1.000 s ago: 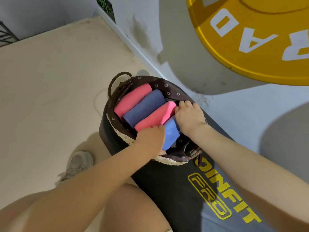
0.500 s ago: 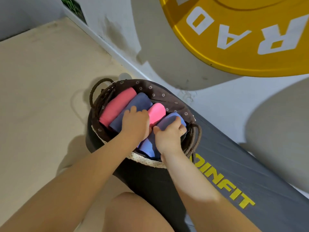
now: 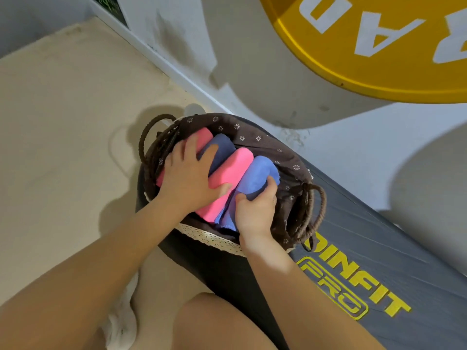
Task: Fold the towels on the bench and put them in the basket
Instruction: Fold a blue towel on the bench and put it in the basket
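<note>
The basket (image 3: pixel 255 137) sits on the end of the black tabletop (image 3: pixel 379 248). Four rolled towels lie side by side in it. The left hand (image 3: pixel 188 176) lies flat with fingers spread over the far pink towel (image 3: pixel 203 137) and dark blue towel (image 3: pixel 223 145). The next pink towel (image 3: pixel 235 170) touches its thumb. The right hand (image 3: pixel 255 213) has its fingers curled round the light blue towel (image 3: pixel 260 175).
</note>
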The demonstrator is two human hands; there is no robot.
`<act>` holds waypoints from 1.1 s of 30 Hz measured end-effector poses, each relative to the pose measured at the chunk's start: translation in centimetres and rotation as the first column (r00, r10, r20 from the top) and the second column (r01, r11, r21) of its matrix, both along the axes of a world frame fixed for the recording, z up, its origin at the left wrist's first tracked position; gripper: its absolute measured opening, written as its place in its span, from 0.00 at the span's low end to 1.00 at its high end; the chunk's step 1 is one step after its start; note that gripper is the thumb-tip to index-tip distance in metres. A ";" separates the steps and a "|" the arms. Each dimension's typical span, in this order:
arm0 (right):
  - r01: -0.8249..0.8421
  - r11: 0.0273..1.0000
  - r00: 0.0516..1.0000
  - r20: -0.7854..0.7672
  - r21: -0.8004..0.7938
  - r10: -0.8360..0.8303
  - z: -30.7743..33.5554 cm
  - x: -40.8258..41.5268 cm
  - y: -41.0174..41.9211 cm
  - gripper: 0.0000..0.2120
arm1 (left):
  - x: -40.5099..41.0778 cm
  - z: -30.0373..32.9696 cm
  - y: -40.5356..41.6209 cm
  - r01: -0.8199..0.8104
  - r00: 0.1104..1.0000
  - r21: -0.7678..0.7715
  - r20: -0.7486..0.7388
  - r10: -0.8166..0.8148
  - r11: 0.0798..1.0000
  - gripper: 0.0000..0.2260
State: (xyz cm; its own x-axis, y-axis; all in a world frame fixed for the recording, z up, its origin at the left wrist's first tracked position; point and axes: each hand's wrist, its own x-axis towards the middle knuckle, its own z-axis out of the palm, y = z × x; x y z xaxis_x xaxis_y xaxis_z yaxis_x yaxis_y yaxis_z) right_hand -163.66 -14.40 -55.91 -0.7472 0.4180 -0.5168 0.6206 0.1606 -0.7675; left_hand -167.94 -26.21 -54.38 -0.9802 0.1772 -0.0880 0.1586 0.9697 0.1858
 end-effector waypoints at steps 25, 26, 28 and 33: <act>-0.463 0.882 0.738 0.588 0.085 0.331 13.8 -3.4 -1.2 0.19 | -2.0 13.4 -1.4 0.362 0.832 0.133 0.401 -0.384 0.922 0.21; -0.491 0.868 0.731 0.579 0.076 0.362 15.9 -2.9 -1.5 0.17 | -2.1 14.8 -1.8 0.404 0.827 0.158 0.357 -0.434 0.901 0.17; -0.532 0.847 0.699 0.575 0.020 0.425 20.5 -1.9 -2.1 0.16 | -2.6 19.3 -2.1 0.482 0.767 0.129 0.416 -0.489 0.866 0.15; -0.396 0.918 0.782 0.523 -0.003 0.339 32.9 2.6 -2.3 0.15 | -1.7 31.5 -1.3 0.649 0.538 0.170 0.587 -0.605 0.742 0.13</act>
State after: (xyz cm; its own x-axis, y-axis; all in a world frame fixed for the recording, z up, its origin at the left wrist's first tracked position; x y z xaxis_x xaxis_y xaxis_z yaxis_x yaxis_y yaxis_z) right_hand -161.10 -16.69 -22.97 -0.5012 0.2365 -0.8324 0.7911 0.5151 -0.3299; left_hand -169.65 -27.54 -22.92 -0.3652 0.6990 -0.6148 0.6144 0.6771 0.4049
